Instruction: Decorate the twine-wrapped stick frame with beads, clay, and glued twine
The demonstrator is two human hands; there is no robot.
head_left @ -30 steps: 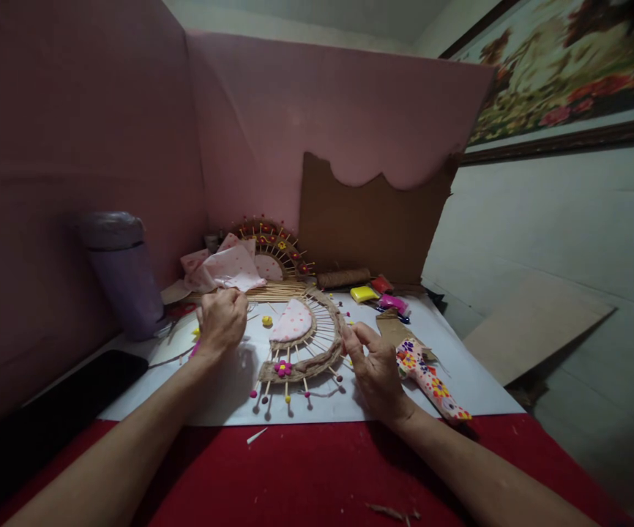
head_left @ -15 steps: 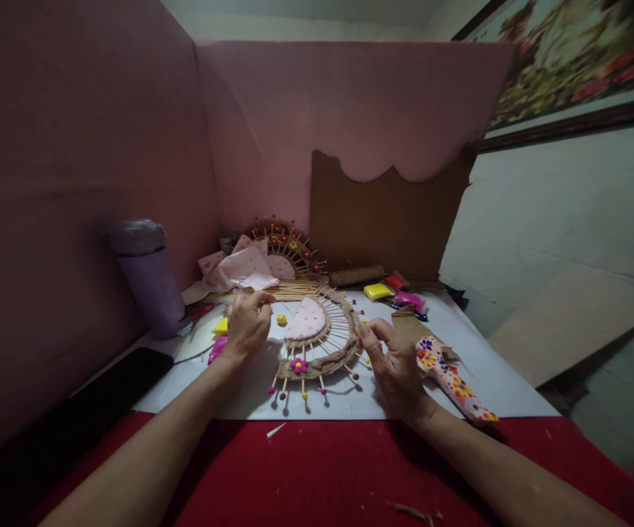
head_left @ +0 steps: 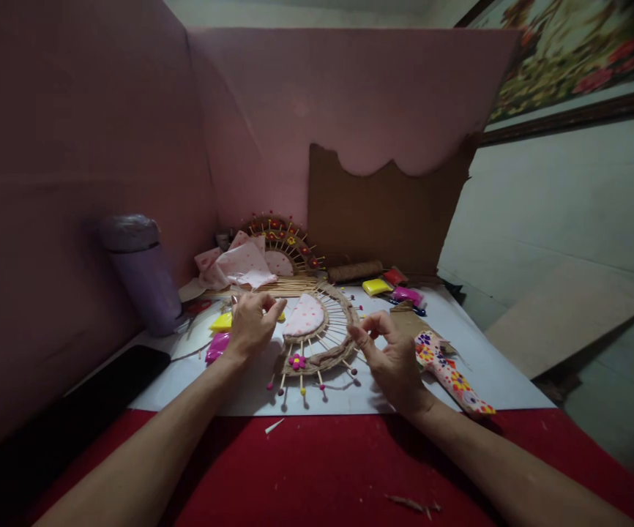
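A half-round fan-like craft piece (head_left: 328,359) lies on the white sheet. It has a brown outer band, thin stick spokes tipped with coloured beads, a dotted cloth centre (head_left: 304,315) and a magenta flower (head_left: 297,361). My left hand (head_left: 254,324) is left of the cloth centre, thumb and forefinger drawn together above a small yellow lump (head_left: 282,317). Whatever sits between those fingertips is hidden. At the band's right side, my right hand (head_left: 391,359) has its thumb and forefinger pinched over the brown edge. I cannot make out what they grip.
Yellow (head_left: 221,322) and magenta packets (head_left: 218,347) lie by my left wrist, near a dark phone (head_left: 124,377) and a purple tumbler (head_left: 146,282). A similar finished-looking fan (head_left: 278,238) leans behind. Flowered cardboard (head_left: 454,377) lies to the right; twine (head_left: 355,271) sits behind.
My left hand has shifted slightly right and down, its fingertips now over the yellow lump. My right fingertips have edged left over the band. The view has shifted slightly.
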